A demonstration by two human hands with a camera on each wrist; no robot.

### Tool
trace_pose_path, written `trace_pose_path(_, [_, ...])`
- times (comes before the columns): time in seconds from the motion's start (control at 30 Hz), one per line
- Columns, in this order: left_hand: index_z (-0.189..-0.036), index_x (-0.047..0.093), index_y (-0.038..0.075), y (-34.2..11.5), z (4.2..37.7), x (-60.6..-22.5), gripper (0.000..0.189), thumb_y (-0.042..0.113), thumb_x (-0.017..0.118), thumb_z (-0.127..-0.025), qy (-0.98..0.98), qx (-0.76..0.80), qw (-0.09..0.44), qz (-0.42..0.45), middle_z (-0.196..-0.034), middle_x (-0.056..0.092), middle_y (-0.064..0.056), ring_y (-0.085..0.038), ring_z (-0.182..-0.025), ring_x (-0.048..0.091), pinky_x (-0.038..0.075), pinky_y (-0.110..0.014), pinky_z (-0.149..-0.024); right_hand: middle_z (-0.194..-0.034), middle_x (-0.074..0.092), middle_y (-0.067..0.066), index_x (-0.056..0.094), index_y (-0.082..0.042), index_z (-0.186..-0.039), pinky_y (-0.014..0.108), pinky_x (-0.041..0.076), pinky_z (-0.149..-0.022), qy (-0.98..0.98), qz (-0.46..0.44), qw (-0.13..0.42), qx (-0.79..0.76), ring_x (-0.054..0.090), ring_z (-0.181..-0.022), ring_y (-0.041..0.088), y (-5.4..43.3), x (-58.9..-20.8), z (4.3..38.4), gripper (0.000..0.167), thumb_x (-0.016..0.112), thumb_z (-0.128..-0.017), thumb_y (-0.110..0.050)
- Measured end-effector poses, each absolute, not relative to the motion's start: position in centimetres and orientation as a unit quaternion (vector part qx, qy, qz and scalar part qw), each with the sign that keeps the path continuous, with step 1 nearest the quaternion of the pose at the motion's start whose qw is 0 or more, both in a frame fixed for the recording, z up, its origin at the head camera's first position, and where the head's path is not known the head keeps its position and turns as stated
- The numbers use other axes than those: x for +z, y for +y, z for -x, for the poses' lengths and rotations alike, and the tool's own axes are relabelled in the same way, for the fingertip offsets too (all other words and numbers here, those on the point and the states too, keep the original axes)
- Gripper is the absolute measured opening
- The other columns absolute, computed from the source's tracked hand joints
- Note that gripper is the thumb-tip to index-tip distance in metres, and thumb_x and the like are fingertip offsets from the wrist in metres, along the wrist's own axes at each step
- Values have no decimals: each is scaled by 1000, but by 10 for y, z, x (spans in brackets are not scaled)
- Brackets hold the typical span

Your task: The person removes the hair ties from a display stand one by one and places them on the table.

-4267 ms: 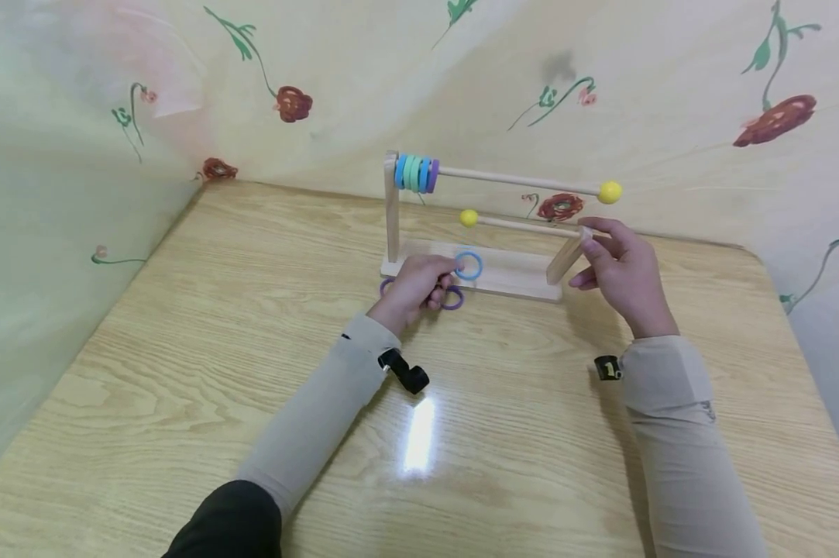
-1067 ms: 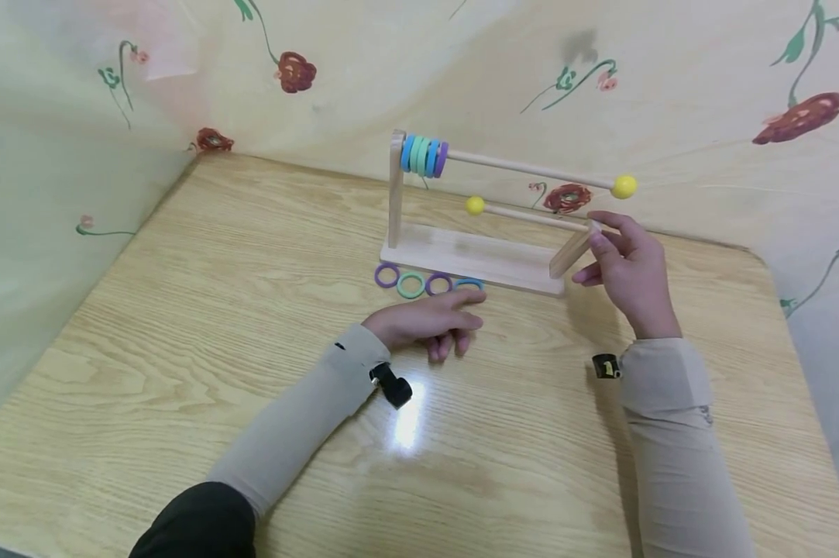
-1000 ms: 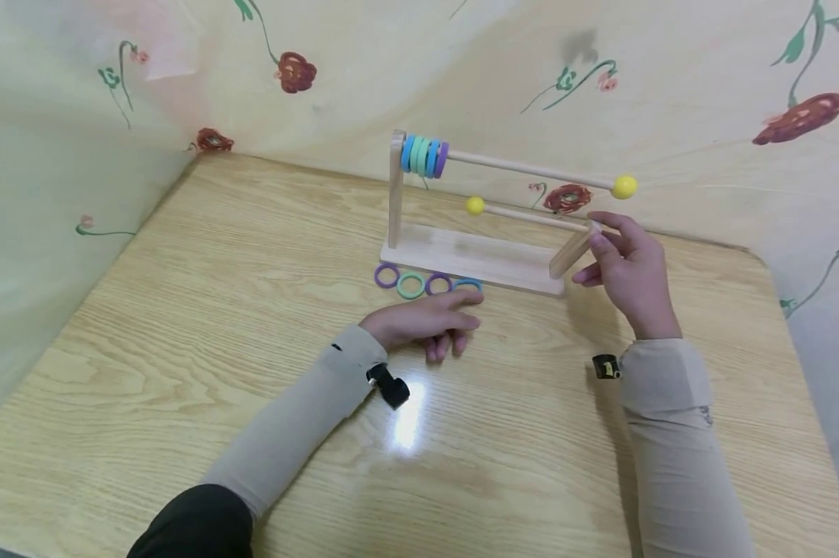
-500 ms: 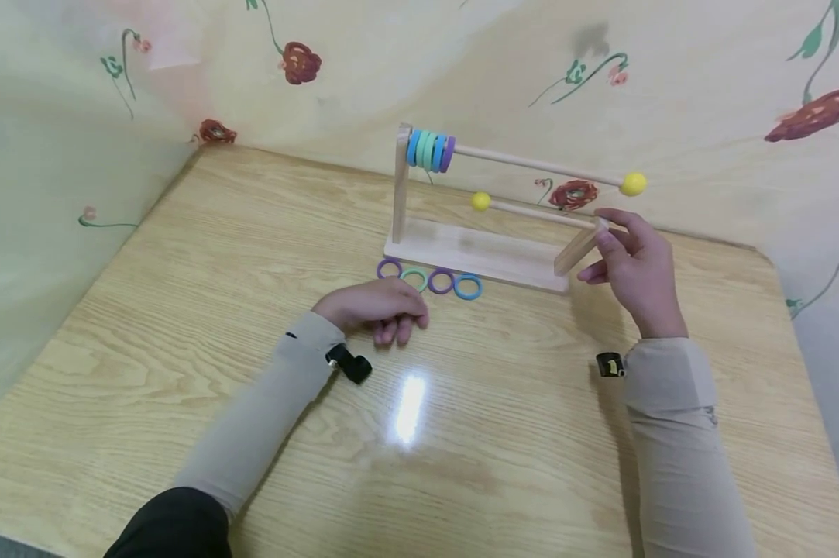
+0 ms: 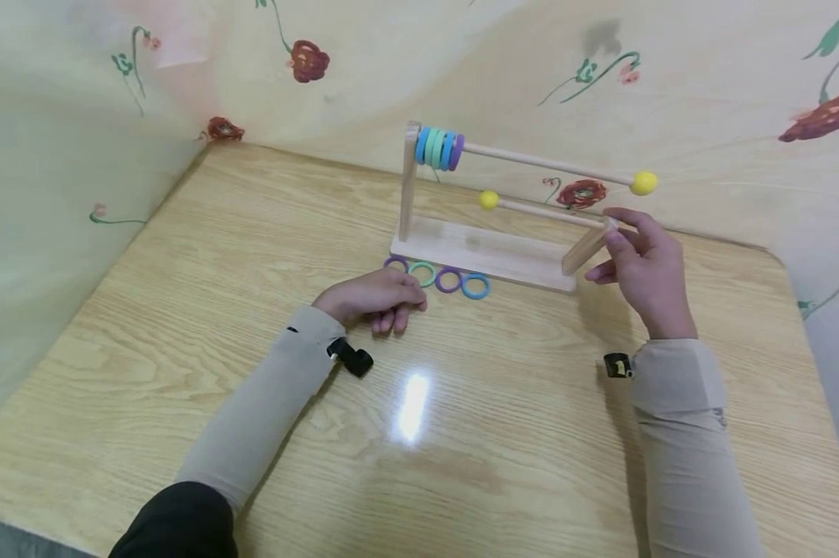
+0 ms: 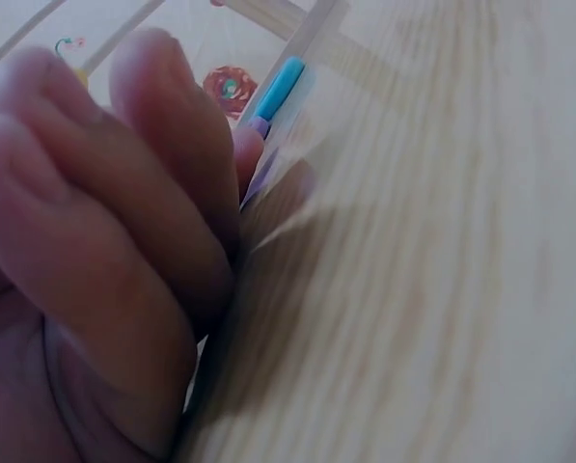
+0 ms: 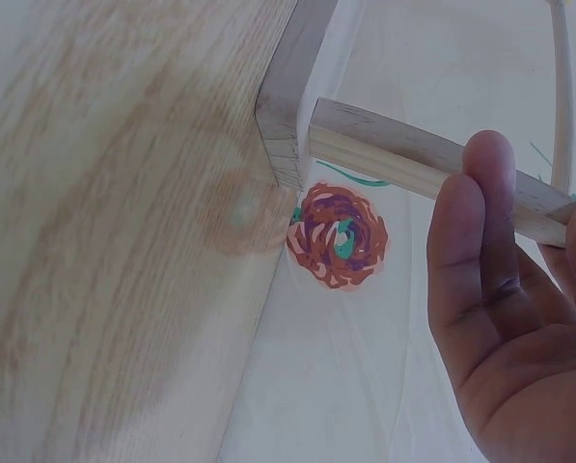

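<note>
A wooden stand (image 5: 489,246) bears two rods, each tipped with a yellow ball. Its long upper rod (image 5: 545,162) carries several blue, green and purple rings (image 5: 438,149) by the tall left post. My right hand (image 5: 649,267) pinches the top of the short right post (image 5: 585,249) between thumb and fingers. In front of the base lie a green ring (image 5: 422,274), a purple ring (image 5: 449,280), a blue ring (image 5: 476,286) and another purple ring, partly hidden. Beside them my left hand (image 5: 373,298) rests on the table, fingers loosely curled and holding nothing.
The wooden table (image 5: 503,434) reaches back to a flower-patterned cloth (image 5: 503,85) hanging behind the stand. The lower rod (image 5: 545,211) points left from the short post, its ball end unsupported.
A blue ring, earlier in the left hand, now lies at the right end of the row. The left hand has drawn back leftward with its fingers curled in. The right hand keeps its grip on the post.
</note>
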State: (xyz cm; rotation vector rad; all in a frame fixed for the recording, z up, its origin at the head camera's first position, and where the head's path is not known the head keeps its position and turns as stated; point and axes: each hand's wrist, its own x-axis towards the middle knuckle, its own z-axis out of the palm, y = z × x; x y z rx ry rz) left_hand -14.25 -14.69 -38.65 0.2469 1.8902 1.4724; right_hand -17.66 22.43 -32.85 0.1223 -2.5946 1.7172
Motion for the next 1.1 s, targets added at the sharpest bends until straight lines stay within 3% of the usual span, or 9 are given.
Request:
trace_pose_path(0.37, [-113,64,-3,-147,148,-376,29,21,48,-107,716,578,372,-119,-66,62,-9,-11,-45,52,45,-21,-41,-120,64,11,55,-15,-144,27,60,-61,-821,-32,6,570,69,-58,19,229,-325,177,40,54,-104,-19])
trace_pose_path(0.47, [-114,64,-6,-147,150,-356,31,20,48,-108,708,604,336,-145,-70,62,-10,-13,-51,55,48,-23,-46,-119,64,11,54,-15,-144,28,60,-62,-821,-33,0,570,69,-59,20,228,-326,177,40,54,-104,-20])
trace_pose_path(0.57, [-108,67,-3,-148,154,-320,26,18,52,-107,700,667,200,-157,-73,61,-11,-16,-55,55,50,-26,-49,-123,62,15,53,-16,-146,28,61,-64,-827,-39,-2,560,69,-60,18,228,-326,176,41,53,-105,-23])
trace_pose_path(0.73, [-107,71,-1,-155,171,-270,16,10,62,-101,665,724,-119,-141,-88,64,-13,-18,-53,50,48,-25,-48,-119,65,10,53,-16,-145,28,61,-63,-824,-41,-6,565,69,-60,19,227,-328,175,41,54,-105,-21])
trace_pose_path(0.8, [-115,71,-1,-160,179,-264,19,9,64,-100,679,701,-180,-127,-101,65,-11,-18,-55,48,47,-25,-50,-113,67,4,54,-16,-145,29,61,-63,-821,-42,-7,570,70,-60,20,226,-330,174,41,55,-104,-20])
trace_pose_path(0.87, [-123,70,2,-163,186,-262,25,12,65,-100,710,666,-192,-124,-112,63,-10,-19,-58,48,48,-25,-53,-109,68,-2,55,-16,-145,29,61,-64,-823,-47,-6,566,70,-61,19,226,-330,173,41,55,-104,-21])
trace_pose_path(0.97, [-130,67,4,-165,194,-264,32,16,66,-101,735,646,-149,-140,-122,61,-8,-21,-62,48,48,-27,-57,-106,68,-5,55,-16,-145,30,61,-65,-827,-56,-1,559,71,-63,19,226,-330,172,41,54,-104,-23])
trace_pose_path(1.1, [-128,69,5,-164,200,-265,31,19,66,-101,747,638,-108,-152,-122,64,-4,-23,-61,48,46,-29,-59,-104,69,-5,57,-15,-143,28,61,-63,-818,-68,13,571,70,-62,17,226,-327,173,39,55,-104,-20])
